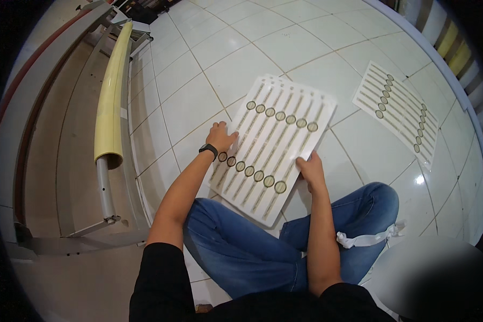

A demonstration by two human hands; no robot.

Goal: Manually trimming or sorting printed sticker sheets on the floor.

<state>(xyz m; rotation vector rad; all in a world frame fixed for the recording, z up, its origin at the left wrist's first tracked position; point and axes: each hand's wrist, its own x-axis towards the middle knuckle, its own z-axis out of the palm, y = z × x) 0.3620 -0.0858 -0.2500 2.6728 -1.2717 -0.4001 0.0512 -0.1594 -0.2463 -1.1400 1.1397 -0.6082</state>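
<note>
A stack of white sheets (284, 142), printed with long strips and two rows of greenish circles, lies tilted in front of my crossed legs. Its near corner reaches down between my knees. My left hand (221, 138), with a dark band at the wrist, closes on the left edge of the stack, thumb toward the printed face. On the right edge, my right hand (312, 169) pinches the sheets with its thumb on top; its other fingers are partly hidden beside and below the edge.
Another printed sheet (397, 111) lies on the tiled floor at the right. A white strip (367, 239) rests across my right leg. Along the left stands a metal frame holding a long yellow roll (110, 102) on a grey bar. Several rolls (451, 45) are at the far right.
</note>
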